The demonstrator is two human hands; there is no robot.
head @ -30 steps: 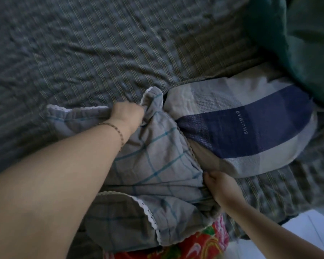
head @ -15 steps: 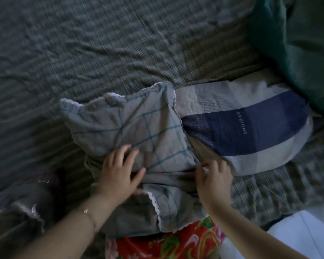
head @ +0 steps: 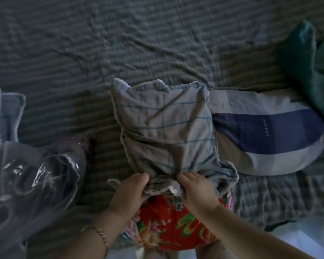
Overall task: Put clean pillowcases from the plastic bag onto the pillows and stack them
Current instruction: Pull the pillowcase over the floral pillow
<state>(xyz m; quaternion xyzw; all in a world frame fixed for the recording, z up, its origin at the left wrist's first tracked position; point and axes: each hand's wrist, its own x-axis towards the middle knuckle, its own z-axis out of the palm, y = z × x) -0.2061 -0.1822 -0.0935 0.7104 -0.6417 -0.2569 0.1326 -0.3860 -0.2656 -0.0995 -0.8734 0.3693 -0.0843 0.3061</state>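
On the bed (head: 120, 43), far left: folded checked cloth (head: 6, 113), likely spare pillowcases; number impossible to tell.
Plastic bag (head: 36, 174): one, crumpled, just below that cloth, well apart from the hands.
Left hand (head: 129, 189): pinching the lace hem at the open end of the checked pillowcase (head: 165, 128).
Checked pillowcase: one, mid-bed, bunched over the floral pillow (head: 172, 227), red end poking out toward the body.
Right hand (head: 196, 189): pinching the same hem, just beside the left.
Step, by judgement: draw the hem evenly toward the body with both hands, seat the filling in the far corners, smooth the creases.
Striped pillow (head: 266, 135): one, touching the pillowcase's right edge.
Green pillow (head: 310, 62): one, far right, partly cut off.
Tally: three pillows, one bag, two hands.
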